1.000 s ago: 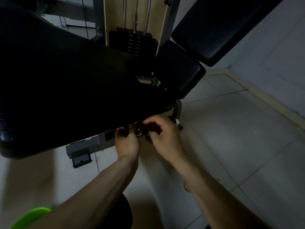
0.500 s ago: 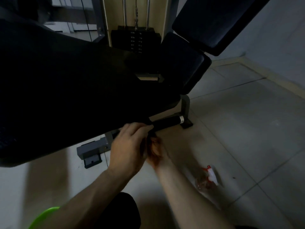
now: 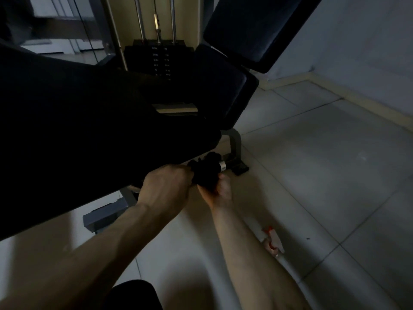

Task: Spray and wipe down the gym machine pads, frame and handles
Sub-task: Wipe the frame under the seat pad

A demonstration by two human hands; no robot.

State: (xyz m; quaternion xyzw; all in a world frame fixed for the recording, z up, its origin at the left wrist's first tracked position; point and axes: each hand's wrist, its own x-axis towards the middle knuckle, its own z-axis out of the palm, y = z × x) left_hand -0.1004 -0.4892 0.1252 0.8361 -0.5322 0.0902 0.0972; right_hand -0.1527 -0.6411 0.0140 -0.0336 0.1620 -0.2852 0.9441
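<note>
The gym machine's big black seat pad (image 3: 78,130) fills the left of the head view, with two smaller black pads (image 3: 223,86) behind it. A black handle with a silver end cap (image 3: 222,165) sticks out from under the seat pad. My left hand (image 3: 165,186) grips the inner part of this handle. My right hand (image 3: 220,191) comes from below and holds a dark cloth (image 3: 205,173) bunched round the handle, close to the cap. A spray bottle (image 3: 271,242) with a red and white head lies on the floor, beside my right forearm.
The weight stack (image 3: 159,61) with its guide rods stands behind the pads. A grey frame foot (image 3: 237,153) and a grey base bar (image 3: 105,218) rest on the pale tiled floor (image 3: 324,175). A wall runs along the right. My dark-clad knee (image 3: 134,296) shows at the bottom.
The cloth in my right hand has slid outward along the handle and now covers it up to the silver cap. My left hand stays on the handle's inner part.
</note>
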